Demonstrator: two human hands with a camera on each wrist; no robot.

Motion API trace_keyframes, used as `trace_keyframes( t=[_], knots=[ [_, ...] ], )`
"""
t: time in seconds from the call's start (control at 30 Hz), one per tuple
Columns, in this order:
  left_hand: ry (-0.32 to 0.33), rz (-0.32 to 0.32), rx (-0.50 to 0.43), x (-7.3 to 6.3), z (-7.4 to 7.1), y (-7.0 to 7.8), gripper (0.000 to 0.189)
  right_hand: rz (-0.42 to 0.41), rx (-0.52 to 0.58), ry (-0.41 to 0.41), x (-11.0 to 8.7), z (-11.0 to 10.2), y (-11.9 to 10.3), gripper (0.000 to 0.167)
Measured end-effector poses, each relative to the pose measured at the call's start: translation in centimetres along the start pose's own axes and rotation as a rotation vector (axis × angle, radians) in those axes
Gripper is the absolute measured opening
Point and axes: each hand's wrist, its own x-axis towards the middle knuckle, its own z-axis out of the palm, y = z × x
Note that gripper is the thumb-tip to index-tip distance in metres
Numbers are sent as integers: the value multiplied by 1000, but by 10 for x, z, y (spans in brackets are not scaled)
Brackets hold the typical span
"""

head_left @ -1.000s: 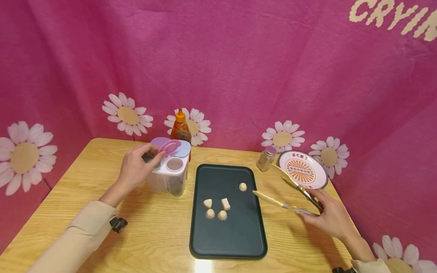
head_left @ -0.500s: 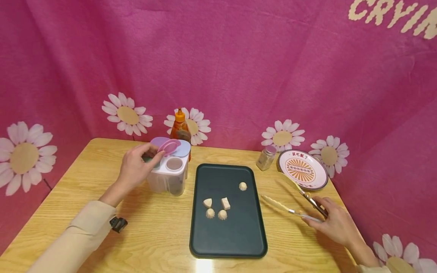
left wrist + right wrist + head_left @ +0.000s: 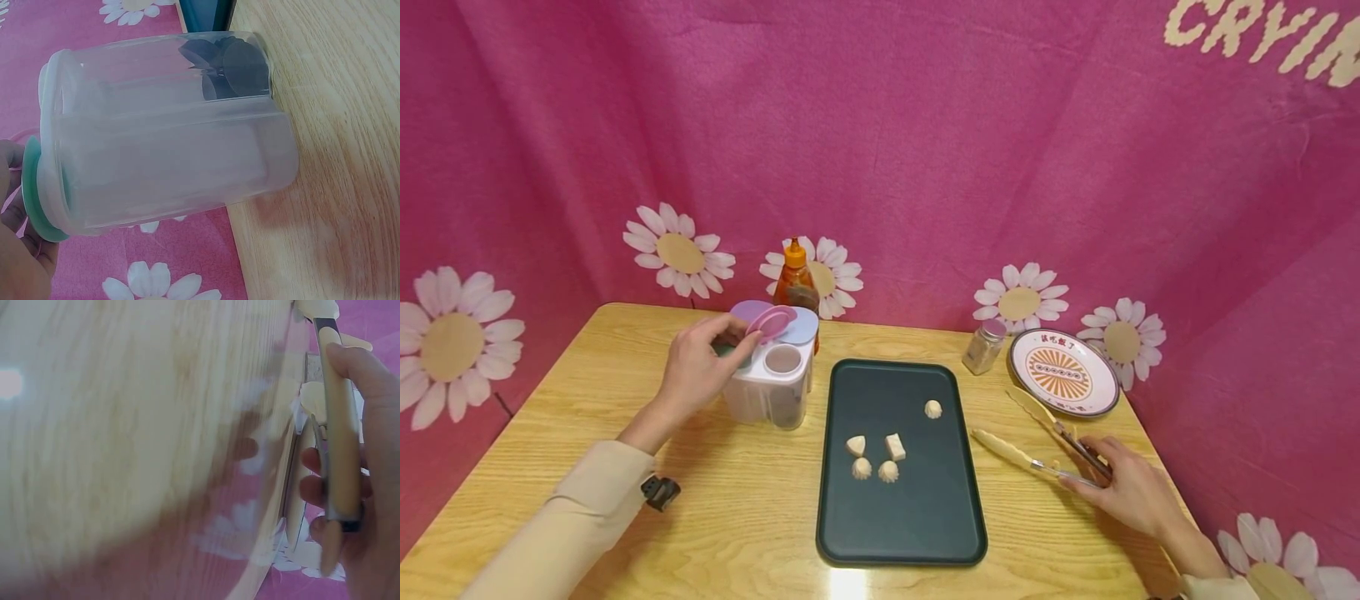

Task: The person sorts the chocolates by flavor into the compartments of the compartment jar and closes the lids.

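The clear plastic container (image 3: 752,404) stands on the wooden table (image 3: 580,408), left of the dark tray (image 3: 902,529), its white top fitted with lavender and pale blue lids around an uncovered round opening. The left hand (image 3: 696,367) pinches the tilted pink lid (image 3: 772,322) above it. The right hand (image 3: 1135,492) grips tongs (image 3: 1003,448) between tray and plate (image 3: 1060,375), their cream, wavy-edged tips spread wide on metal arms; whether those tips touch the table I cannot tell. From the left wrist, dark flat pieces (image 3: 240,69) show inside one compartment, and the green lid (image 3: 37,197) stands out beside the fingers; the head view mostly hides that lid behind the hand. The right wrist view reveals a pale panel (image 3: 342,437) along the tongs' handle. Pale letters (image 3: 1270,40) on the pink cloth (image 3: 925,167) read "CRYIN", cut off by the frame; red Chinese characters mark the plate's rim, the lower ones too small to read.
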Motion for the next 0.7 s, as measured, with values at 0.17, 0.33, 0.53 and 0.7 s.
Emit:
trace_keyframes(
  t=[0.17, 0.33, 0.53, 0.7],
  knots=[
    [-13, -8, 3, 0, -1, 1, 17, 25, -37, -76, 0, -1, -1, 60],
    [-10, -5, 6, -1, -2, 2, 17, 26, -61, -126, -1, 1, 1, 59],
    [-17, -12, 14, -1, -2, 3, 17, -40, -107, -34, -1, -10, -6, 63],
    [-25, -17, 17, 0, -3, 3, 18, -115, -97, 57, 11, -22, -25, 63]
  ],
)
